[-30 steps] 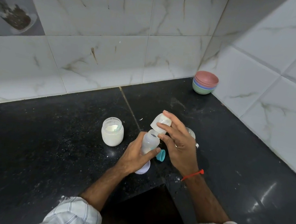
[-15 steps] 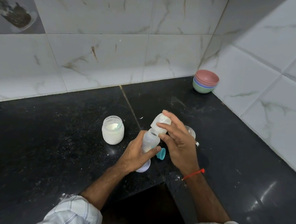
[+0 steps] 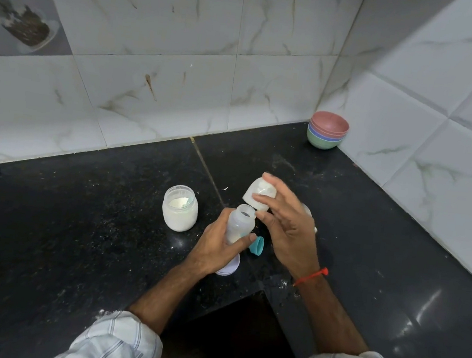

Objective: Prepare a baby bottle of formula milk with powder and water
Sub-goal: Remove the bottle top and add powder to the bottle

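My left hand grips a small translucent baby bottle, open at the top, with some white content at its bottom. My right hand holds a small white cup tilted over the bottle's mouth. An open glass jar of white powder stands to the left on the black counter. The teal bottle ring lies just right of the bottle. A white lid lies partly under my left hand.
Stacked coloured bowls sit in the far right corner against the tiled walls. Another pale object is mostly hidden behind my right hand. White powder specks are scattered on the counter. A dark recess opens at the counter's near edge.
Both hands, the bottle and the tilted cup keep almost the same pose; only the view has shifted slightly.
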`<state>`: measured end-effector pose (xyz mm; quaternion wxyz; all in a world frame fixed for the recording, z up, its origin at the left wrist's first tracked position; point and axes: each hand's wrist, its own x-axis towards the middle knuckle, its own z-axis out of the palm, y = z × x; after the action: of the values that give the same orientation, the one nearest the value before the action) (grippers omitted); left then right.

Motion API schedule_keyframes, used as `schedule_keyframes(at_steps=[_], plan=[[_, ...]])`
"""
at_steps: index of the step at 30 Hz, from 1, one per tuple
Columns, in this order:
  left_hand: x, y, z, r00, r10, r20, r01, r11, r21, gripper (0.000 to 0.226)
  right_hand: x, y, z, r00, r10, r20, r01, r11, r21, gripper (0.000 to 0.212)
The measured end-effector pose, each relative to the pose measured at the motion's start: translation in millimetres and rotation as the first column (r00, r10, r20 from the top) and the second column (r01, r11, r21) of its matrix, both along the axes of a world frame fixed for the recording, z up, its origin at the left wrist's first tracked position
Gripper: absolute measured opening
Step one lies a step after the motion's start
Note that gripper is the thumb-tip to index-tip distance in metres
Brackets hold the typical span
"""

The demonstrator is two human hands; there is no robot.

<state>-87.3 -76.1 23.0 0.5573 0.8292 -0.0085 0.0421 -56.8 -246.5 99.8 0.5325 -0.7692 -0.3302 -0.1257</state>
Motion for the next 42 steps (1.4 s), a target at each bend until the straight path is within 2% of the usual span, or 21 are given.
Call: schedule_keyframes(at_steps=[3,6,9,13,16,19,22,26,30,32,34,37,40,42], plan=[[0,-1,1,1.0,-0.004,0.004,0.004,1.0,-0.006,0.056,0,2,-3,0.999,0.053,-0.001,-0.053,0.994,-0.091,0.031],[0,-1,2,1.0,-0.002,0.011,0.002,1.0,-0.006,0.054,0,2,-2,0.998,-0.023,0.056,0.025,0.999,-0.029,0.029],[1,-2,4,1.0,-0.003,0.011,0.003,1.0,-0.019,0.056,0,1,-3,0.999,0.04,0.002,-0.04,0.998,-0.053,0.029],[1,-2,4,1.0,-0.003,0.01,0.004,1.0,-0.017,0.056,0,1,-6,0.999,-0.02,0.026,0.02,1.0,-0.013,0.028],[1,-1,2,1.0,-0.002,0.0,0.002,1.0,-0.008,0.055,0,1,-4,1.0,0.022,0.008,-0.021,0.999,-0.029,0.028],[1,-1,0,1.0,0.0,-0.005,0.0,1.0,0.002,0.056,0,0,-6,0.995,-0.068,0.07,0.067,0.998,0.01,0.028],[0,0,-3,1.0,0.008,-0.008,-0.008,1.0,-0.01,0.055,4,0,-5,0.998,0.059,-0.002,-0.059,0.997,-0.058,0.029],[-1,0,-2,1.0,0.004,-0.003,-0.004,1.0,0.009,0.055,2,1,-6,0.994,-0.083,0.076,0.078,0.994,0.072,0.031],[0,2,-4,1.0,0.007,-0.012,-0.007,1.0,0.003,0.052,7,3,-15,0.988,0.093,-0.122,-0.092,0.996,0.016,0.027],[-2,3,-5,1.0,0.012,-0.012,-0.012,1.0,0.013,0.051,8,4,-17,0.976,0.082,-0.201,-0.059,0.991,0.119,0.03],[-3,5,-5,0.999,0.033,-0.01,-0.033,0.999,0.009,0.049,8,6,-15,0.937,0.078,-0.339,0.023,0.958,0.285,0.039],[-4,11,-6,0.997,0.075,-0.002,-0.075,0.997,-0.004,0.05,12,8,-25,0.807,0.123,-0.577,0.196,0.867,0.459,0.045],[-7,17,-8,0.992,0.126,0.028,-0.126,0.992,-0.019,0.049,21,11,-45,0.6,0.187,-0.778,0.386,0.784,0.486,0.037],[-10,23,-9,0.985,0.168,0.048,-0.167,0.986,-0.015,0.048,25,13,-56,0.483,0.23,-0.845,0.45,0.762,0.466,0.038]])
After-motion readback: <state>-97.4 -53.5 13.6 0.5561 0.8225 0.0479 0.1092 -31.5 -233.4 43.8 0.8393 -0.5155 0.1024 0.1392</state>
